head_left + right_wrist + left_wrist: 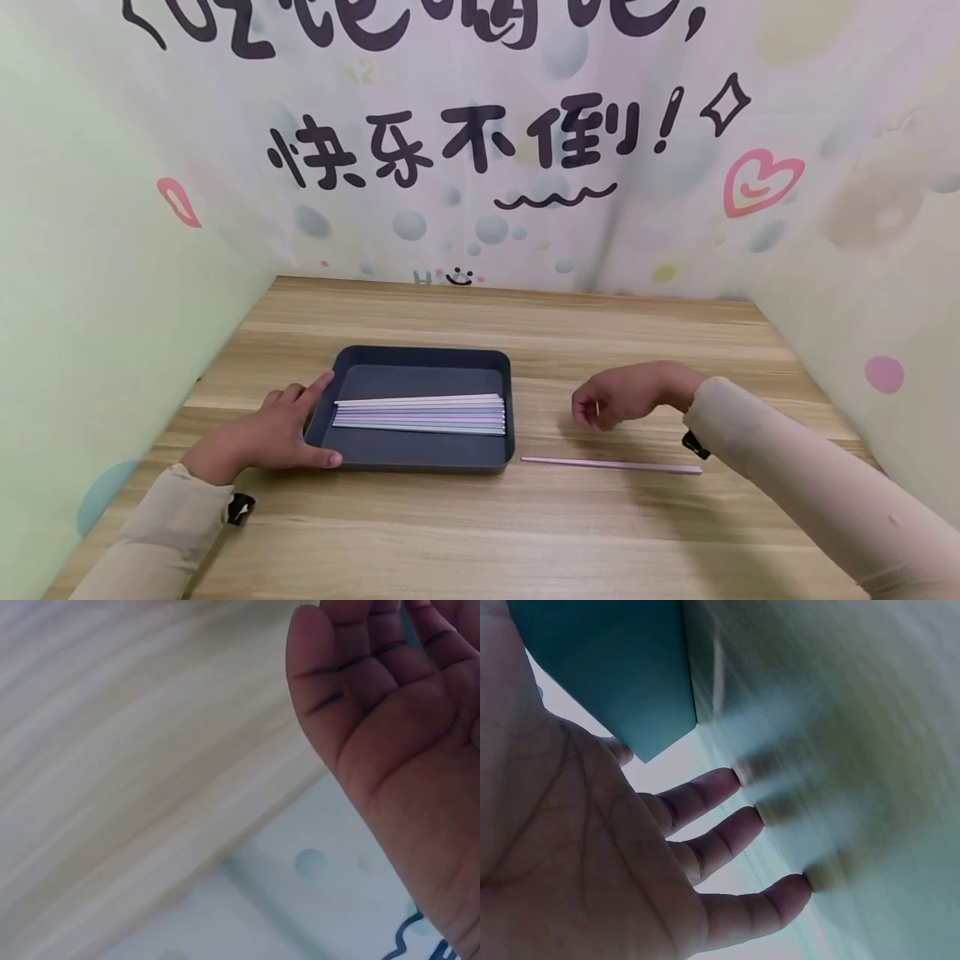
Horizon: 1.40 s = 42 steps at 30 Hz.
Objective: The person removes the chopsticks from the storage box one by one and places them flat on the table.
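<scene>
A dark grey rectangular tray (420,357) lies on the table, with several pale pastel chopsticks (420,415) side by side in it. At its left end is my left hand (273,429), thumb along the near left corner and index finger on the left rim. In the left wrist view, the other fingers (727,832) stretch out and touch the tabletop beside the tray's wall (622,675). Right of the tray, a pink chopstick (611,465) lies on the table; whether it is single or doubled I cannot tell. My right hand (622,396) hovers behind it, loosely curled, holding nothing.
The wooden table (420,533) has a printed curtain (465,225) with black lettering at its back edge. Curtain walls also stand at the left (112,292) and right (862,250) sides. Each wrist wears a small black device.
</scene>
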### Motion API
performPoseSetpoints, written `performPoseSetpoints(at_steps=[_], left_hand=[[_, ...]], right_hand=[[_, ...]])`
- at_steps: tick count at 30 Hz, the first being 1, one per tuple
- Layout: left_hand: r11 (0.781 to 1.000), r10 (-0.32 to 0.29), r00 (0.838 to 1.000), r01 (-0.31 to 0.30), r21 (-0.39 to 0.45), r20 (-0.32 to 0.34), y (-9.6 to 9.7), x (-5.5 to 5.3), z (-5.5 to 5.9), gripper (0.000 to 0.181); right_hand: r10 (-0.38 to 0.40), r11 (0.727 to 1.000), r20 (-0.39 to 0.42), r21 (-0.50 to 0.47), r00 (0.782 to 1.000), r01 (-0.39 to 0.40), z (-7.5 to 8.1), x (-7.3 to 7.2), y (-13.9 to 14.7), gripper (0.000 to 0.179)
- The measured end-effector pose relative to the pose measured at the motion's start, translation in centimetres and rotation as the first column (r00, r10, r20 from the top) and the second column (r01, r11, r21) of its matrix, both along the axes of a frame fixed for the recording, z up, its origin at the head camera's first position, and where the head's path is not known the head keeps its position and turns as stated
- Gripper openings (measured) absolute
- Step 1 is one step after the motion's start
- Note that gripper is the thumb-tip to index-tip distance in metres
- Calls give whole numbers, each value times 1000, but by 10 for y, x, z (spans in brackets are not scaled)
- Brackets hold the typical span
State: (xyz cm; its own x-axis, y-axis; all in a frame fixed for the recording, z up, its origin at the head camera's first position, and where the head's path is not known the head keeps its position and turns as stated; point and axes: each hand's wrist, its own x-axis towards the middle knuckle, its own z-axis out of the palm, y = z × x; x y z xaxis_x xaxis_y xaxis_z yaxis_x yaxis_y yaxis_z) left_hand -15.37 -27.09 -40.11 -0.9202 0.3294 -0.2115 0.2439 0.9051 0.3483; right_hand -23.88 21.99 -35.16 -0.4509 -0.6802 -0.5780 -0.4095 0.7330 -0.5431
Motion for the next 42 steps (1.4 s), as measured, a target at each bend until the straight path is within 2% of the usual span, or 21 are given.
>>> performPoseSetpoints(at_steps=[6, 11, 22, 30, 35, 42], left_hand=[[1000, 0, 1000, 0, -4, -2, -1, -2, -4, 126], [1000, -1, 1000, 1, 3, -1, -2, -2, -5, 127], [1000, 5, 1000, -5, 0, 4, -1, -1, -3, 127], [1000, 8, 1000, -8, 6, 3, -1, -1, -5, 128], [1000, 10, 1000, -10, 4, -4, -1, -1, -5, 128], [1000, 3, 1000, -3, -5, -11, -1, -1, -2, 127]], right_hand=[[3, 1000, -8, -8, 1000, -3, 11, -7, -18, 20], [38, 999, -22, -21, 999, -38, 17, -11, -35, 20], [77, 982, -67, -165, 995, -87, 17, -21, -83, 11], [45, 969, -87, -240, 995, -64, 18, -28, -110, 13], [18, 957, -119, -284, 993, -51, 13, -32, -124, 16], [-38, 935, -139, -356, 990, -14, 10, -31, -146, 12]])
